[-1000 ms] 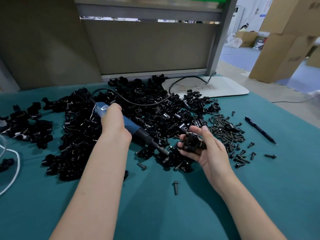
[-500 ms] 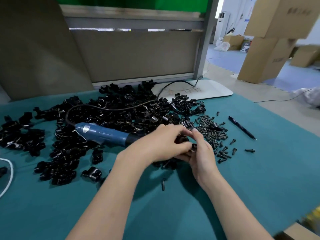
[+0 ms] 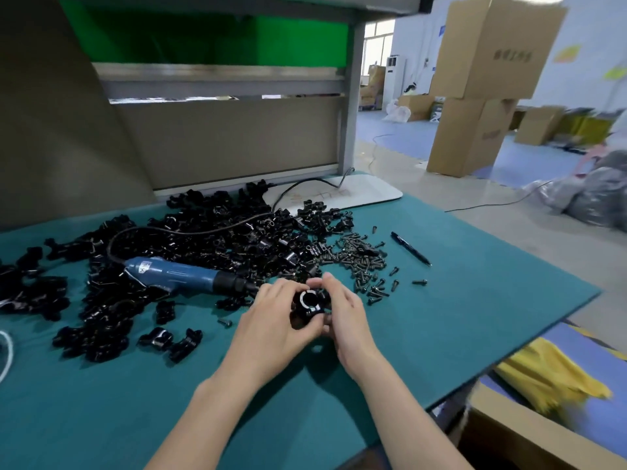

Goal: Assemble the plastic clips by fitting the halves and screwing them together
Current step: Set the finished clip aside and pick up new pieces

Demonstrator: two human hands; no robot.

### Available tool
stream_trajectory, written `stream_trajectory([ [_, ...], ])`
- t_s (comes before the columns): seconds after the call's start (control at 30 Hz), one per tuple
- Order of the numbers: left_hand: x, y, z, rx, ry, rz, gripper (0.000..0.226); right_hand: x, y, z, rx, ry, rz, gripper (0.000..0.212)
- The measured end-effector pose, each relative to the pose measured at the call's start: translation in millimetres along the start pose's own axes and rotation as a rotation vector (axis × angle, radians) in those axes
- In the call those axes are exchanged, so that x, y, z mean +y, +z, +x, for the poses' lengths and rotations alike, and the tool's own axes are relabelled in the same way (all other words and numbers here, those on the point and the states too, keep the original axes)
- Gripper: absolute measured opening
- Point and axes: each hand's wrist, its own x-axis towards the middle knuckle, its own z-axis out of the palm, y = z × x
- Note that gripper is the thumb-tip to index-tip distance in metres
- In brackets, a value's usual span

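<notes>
Both hands hold one black plastic clip (image 3: 308,303) just above the green mat, its round bore facing up. My left hand (image 3: 274,320) grips it from the left and my right hand (image 3: 342,313) grips it from the right, fingers curled round it. A blue electric screwdriver (image 3: 176,276) lies on the mat to the left, its tip pointing toward my hands. A large heap of black clip halves (image 3: 210,239) spreads behind it. A pile of dark screws (image 3: 359,262) lies to the right of the heap.
A black pen (image 3: 410,248) lies right of the screws. A white board (image 3: 356,195) sits at the mat's back edge with a black cable over it. Loose clip halves (image 3: 169,339) lie front left. A cardboard box with yellow material (image 3: 549,381) stands below the table's right edge.
My left hand let go of the screwdriver, which now lies on the mat, and joined my right hand on the clip. The camera view tilted up and right.
</notes>
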Motion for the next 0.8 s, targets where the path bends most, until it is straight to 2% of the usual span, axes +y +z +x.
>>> stream_trajectory([
  [0.17,22.4,1.2,-4.0,0.001,-0.061,-0.151,0.037,1.6,-9.4,-19.5,0.047,-0.134,-0.009,0.033],
  [0.23,30.3,3.2,-4.8,-0.027,-0.055,-0.178,0.030,0.7,-16.1,-26.1,0.082,-0.153,-0.014,0.030],
  [0.33,45.9,7.2,-5.5,-0.088,-0.004,-0.200,0.034,-3.8,-36.9,-39.1,0.113,-0.162,-0.027,0.028],
  [0.43,74.0,20.1,-3.3,-0.155,0.065,-0.267,0.035,-16.8,-74.5,-55.2,0.175,-0.173,-0.074,0.042],
  [0.6,142.8,58.8,0.7,-0.239,0.155,-0.359,0.042,-53.2,-152.7,-94.7,0.242,-0.256,-0.207,0.010],
  [0.8,236.8,117.0,-8.4,-0.419,0.313,-0.445,0.040,-78.4,-255.8,-150.6,0.439,-0.232,-0.337,0.017],
])
